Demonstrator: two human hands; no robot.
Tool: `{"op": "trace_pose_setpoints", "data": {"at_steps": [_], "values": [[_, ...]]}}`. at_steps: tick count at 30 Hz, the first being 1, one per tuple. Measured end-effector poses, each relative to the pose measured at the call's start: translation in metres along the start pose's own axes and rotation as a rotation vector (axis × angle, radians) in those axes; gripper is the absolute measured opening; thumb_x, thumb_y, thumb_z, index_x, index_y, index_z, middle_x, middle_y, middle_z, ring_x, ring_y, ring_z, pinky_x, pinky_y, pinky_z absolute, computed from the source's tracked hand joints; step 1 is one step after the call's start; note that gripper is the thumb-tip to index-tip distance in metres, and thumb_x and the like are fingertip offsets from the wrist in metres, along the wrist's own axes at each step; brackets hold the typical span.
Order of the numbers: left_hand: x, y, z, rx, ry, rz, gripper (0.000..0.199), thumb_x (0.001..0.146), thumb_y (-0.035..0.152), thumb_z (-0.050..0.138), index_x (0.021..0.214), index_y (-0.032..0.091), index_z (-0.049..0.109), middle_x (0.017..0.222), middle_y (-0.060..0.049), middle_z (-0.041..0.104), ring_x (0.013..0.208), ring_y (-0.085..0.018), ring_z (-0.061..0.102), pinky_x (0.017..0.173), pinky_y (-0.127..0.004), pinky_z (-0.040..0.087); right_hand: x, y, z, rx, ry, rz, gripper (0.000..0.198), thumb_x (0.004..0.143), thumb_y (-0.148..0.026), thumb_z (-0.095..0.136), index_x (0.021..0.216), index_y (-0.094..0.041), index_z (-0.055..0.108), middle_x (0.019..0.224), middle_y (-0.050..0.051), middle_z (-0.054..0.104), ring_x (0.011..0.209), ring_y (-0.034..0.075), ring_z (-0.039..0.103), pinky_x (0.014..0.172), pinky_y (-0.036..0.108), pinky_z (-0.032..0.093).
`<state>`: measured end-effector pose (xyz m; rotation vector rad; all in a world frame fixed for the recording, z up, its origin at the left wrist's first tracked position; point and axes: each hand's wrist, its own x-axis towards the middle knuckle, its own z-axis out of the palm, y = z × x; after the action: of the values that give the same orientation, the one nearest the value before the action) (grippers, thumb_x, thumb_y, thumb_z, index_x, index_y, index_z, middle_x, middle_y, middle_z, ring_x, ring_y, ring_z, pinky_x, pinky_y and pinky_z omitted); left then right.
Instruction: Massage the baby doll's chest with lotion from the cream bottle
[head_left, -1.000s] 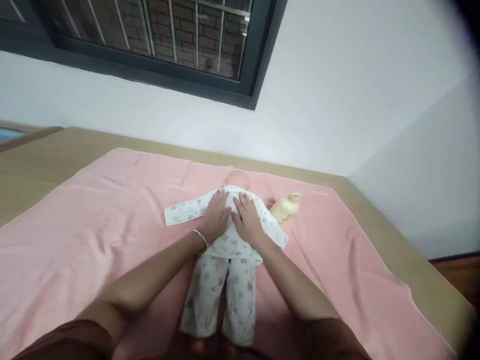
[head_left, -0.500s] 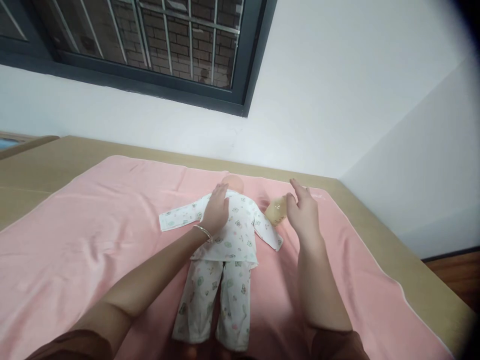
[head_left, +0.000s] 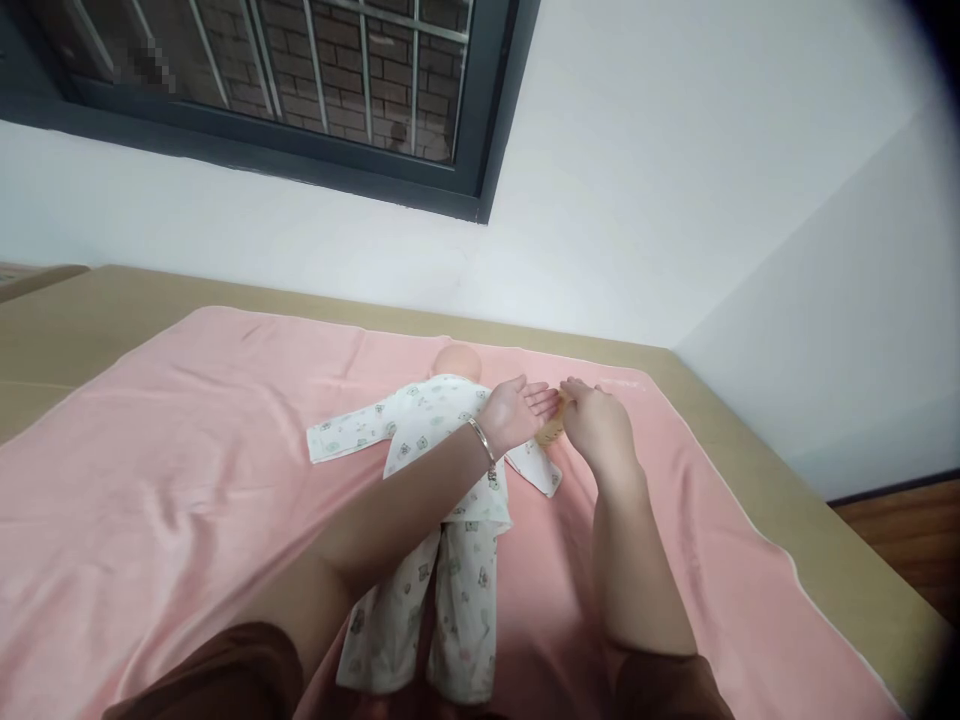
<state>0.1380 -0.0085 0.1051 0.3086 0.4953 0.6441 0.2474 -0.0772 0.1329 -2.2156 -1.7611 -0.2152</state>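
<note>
A baby doll (head_left: pixel 456 362) lies on a pink sheet (head_left: pixel 247 400), dressed in a white printed top and trousers. Palm up, my left hand (head_left: pixel 517 412) hovers over the top's right side with its fingers stretched toward the right. My right hand (head_left: pixel 598 425) faces it from the other side, back of the hand up and fingers reaching left, with nothing visibly held. Between and behind the two hands sits a yellowish rounded bottle-like object (head_left: pixel 551 433), mostly hidden. Whether either hand touches it I cannot tell.
The sheet covers a wooden table (head_left: pixel 120 285) that meets a white wall (head_left: pixel 600 200). Above is a dark-framed window (head_left: pixel 300 165) with bars. A brown wooden surface (head_left: pixel 911 530) shows at the lower right.
My left hand has moved right from the doll's chest and turned palm up. My right hand has shifted slightly left and turned over in front of the yellowish object.
</note>
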Motion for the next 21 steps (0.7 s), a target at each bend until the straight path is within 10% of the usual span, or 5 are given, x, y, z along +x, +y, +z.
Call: {"op": "trace_pose_setpoints", "data": {"at_steps": [11, 21], "values": [[0.007, -0.010, -0.009, 0.004, -0.013, -0.111, 0.047, 0.097, 0.038, 0.036, 0.122, 0.002, 0.054, 0.104, -0.021, 0.065, 0.091, -0.025, 0.069, 0.074, -0.033, 0.058, -0.004, -0.002, -0.003, -0.039, -0.018, 0.108, 0.047, 0.086, -0.008, 0.038, 0.124, -0.019, 0.065, 0.136, 0.007, 0.059, 0.127, 0.033, 0.052, 0.095, 0.042, 0.049], [-0.026, -0.008, -0.032, 0.161, -0.057, -0.242, 0.058, 0.092, 0.044, 0.042, 0.131, 0.003, 0.049, 0.123, -0.024, 0.061, 0.113, -0.028, 0.063, 0.097, -0.041, 0.050, -0.003, 0.009, 0.005, 0.060, 0.063, 0.051, 0.048, 0.082, -0.006, 0.036, 0.116, -0.016, 0.068, 0.129, 0.014, 0.064, 0.119, 0.028, 0.061, 0.108, 0.049, 0.038]]}}
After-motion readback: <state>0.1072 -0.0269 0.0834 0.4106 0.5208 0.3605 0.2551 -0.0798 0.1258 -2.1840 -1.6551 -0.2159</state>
